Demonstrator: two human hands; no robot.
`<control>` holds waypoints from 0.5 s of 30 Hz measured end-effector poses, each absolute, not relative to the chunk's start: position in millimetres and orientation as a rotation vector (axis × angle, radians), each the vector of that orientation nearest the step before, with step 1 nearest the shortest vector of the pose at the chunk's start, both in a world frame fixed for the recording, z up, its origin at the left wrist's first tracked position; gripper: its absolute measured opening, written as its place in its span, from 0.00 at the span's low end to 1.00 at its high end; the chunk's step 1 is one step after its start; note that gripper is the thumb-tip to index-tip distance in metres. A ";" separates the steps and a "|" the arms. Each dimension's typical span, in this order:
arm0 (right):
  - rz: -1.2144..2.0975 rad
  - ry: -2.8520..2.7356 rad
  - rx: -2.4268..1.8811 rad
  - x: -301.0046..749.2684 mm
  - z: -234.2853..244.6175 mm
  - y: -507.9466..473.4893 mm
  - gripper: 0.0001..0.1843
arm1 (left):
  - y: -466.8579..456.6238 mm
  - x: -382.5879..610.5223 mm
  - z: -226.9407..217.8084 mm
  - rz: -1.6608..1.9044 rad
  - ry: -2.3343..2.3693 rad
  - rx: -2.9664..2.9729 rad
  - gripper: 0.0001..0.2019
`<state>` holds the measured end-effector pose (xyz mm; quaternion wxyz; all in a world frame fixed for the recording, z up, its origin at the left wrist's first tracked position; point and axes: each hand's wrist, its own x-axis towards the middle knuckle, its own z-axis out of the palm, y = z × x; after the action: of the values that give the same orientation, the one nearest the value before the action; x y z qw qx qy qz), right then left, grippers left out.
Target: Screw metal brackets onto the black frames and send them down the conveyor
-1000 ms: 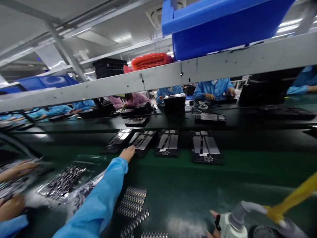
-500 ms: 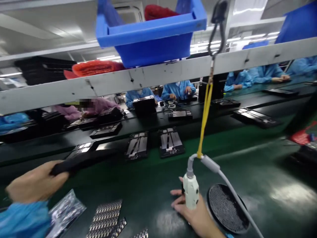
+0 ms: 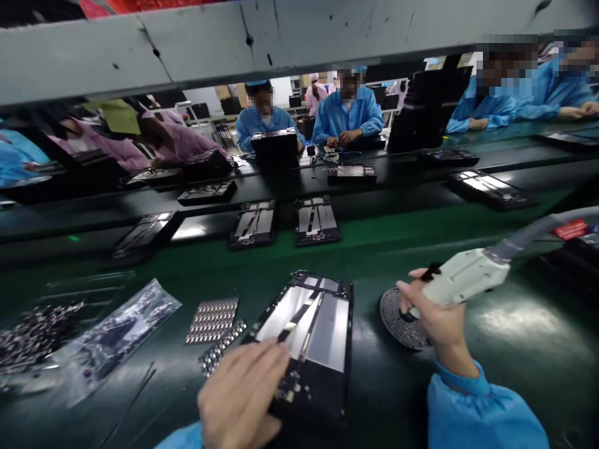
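At the far left, a heap of small loose parts (image 3: 37, 333) was seen on the green bench, with a clear plastic bag (image 3: 119, 337) laid just beside it. Next came a sheet of small metal pieces (image 3: 213, 320), near which 1 short strip (image 3: 224, 343) was set.

The left hand (image 3: 246, 396) was laid palm down, fingers nearly straight and together, over the lower left part of an opened tablet (image 3: 330, 337); whether its edge was gripped underneath could not be told. The tablet was placed flat on the bench, between the 2 hands. It was judged stiff and moderately heavy, best held by its dark side rims. The silver panels looked slick and easily dented, and the thin diagonal ribbon cable (image 3: 306, 305) was judged fragile, to be kept clear of the fingers.

To the right, a round gridded dish (image 3: 390, 315) was partly covered by the right hand (image 3: 433, 308), whose fingers were curled round a pale powered screwdriver (image 3: 468, 274). That tool was judged rigid, best held by its body, with some drag expected from its cable (image 3: 524, 237).
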<state>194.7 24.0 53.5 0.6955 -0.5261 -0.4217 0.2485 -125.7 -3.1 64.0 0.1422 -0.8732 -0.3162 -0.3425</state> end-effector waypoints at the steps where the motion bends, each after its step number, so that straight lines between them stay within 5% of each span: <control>1: 0.539 -0.930 -1.175 202.5 50.1 23.0 0.16 | -14.6 -119.8 54.4 -0.934 -0.858 -2.571 0.17; 15: 0.538 -0.953 -1.266 203.7 31.3 39.0 0.15 | -73.4 -86.7 -67.6 -0.886 -0.840 -2.788 0.10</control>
<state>203.7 39.0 31.3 0.6699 -0.5615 -0.4230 0.2388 -86.7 -73.4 -67.6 0.0492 -0.9149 -0.2757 -0.2907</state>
